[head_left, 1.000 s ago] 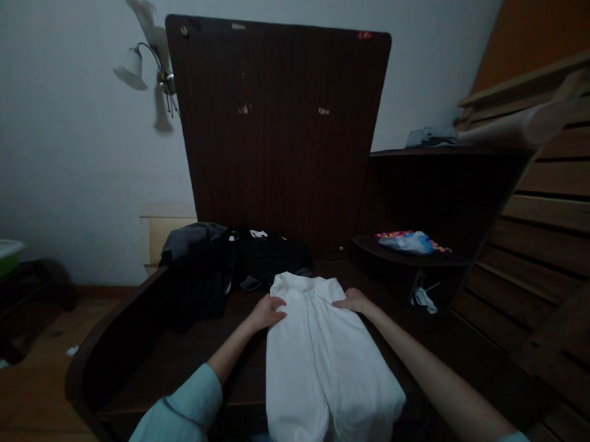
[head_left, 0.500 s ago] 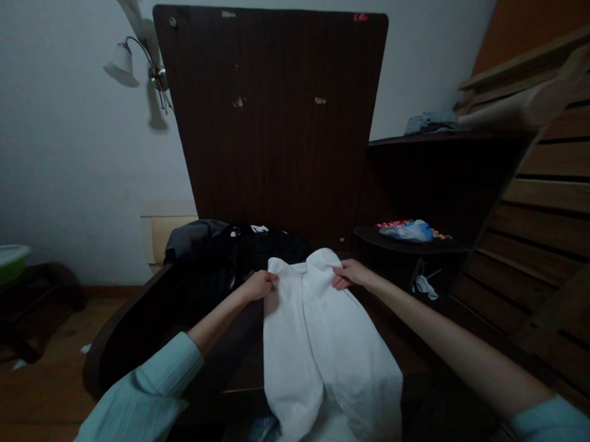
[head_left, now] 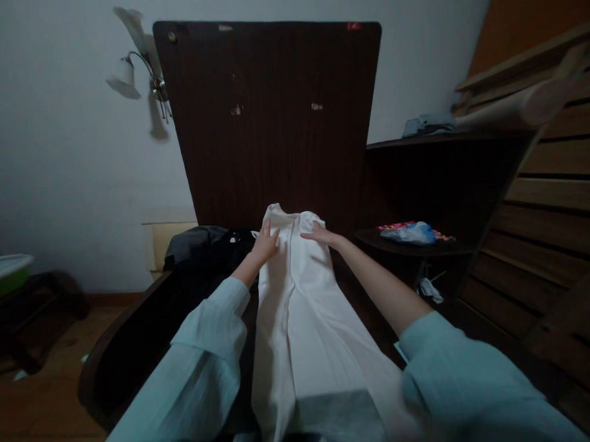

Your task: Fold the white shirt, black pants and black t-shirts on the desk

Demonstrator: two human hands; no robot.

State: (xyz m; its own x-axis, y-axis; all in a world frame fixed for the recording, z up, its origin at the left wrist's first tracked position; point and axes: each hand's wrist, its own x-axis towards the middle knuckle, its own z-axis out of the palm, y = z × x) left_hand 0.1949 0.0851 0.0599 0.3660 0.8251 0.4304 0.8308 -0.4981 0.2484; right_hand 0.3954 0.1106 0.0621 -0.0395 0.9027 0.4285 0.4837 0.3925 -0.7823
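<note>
A long white garment (head_left: 318, 330) is stretched away from me over dark brown furniture, its narrow end at the far side. A seam or fold runs down its middle; its exact kind is unclear. My left hand (head_left: 265, 243) rests at the upper left edge of the cloth, thumb and forefinger apart. Across from it, my right hand (head_left: 320, 234) lies on the upper right part with its fingers stretched out flat. The near end of the garment reaches the bottom of the view, close to my body.
A dark upright panel (head_left: 272, 131) stands behind the garment. Black and grey bags or clothes (head_left: 199, 247) lie on the left. To the right, a shelf (head_left: 373, 239) holds a plastic bag (head_left: 409, 233), beside wooden slats (head_left: 555, 196). A wall lamp (head_left: 124, 78) hangs at upper left.
Both hands have moved forward, away from me, and the garment's far end has gone with them. My fingers were pinching its edges; now they are loosened and spread on the cloth.
</note>
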